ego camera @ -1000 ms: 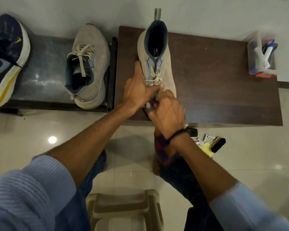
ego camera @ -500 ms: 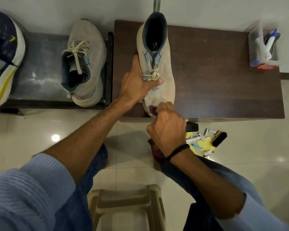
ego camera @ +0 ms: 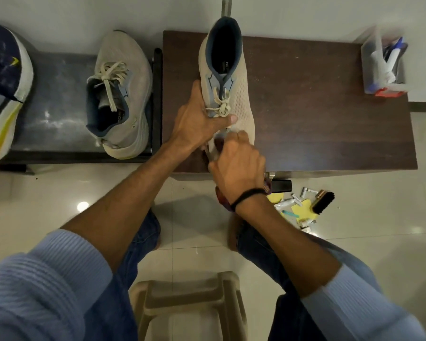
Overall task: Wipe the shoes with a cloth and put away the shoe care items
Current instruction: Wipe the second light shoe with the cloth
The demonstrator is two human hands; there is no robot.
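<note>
A beige sneaker (ego camera: 241,94) with a dark blue collar lies on the brown wooden bench (ego camera: 317,124), toe toward me. My left hand (ego camera: 202,121) grips its left side, thumb across the laces. My right hand (ego camera: 236,163) is closed on a dark checked cloth (ego camera: 267,187) and presses it against the toe; most of the cloth is hidden under the hand. The matching beige sneaker (ego camera: 119,94) rests on the dark low rack (ego camera: 52,112) to the left.
A navy and yellow sneaker (ego camera: 3,89) lies at the far left of the rack. A clear box (ego camera: 384,62) with bottles stands at the bench's back right corner. A black brush (ego camera: 322,201), tubes and yellow cloth lie on the floor. A beige stool (ego camera: 190,306) stands between my knees.
My right hand with the cloth moved back up from the bench's front edge onto the sneaker's toe. My left hand kept its hold on the shoe.
</note>
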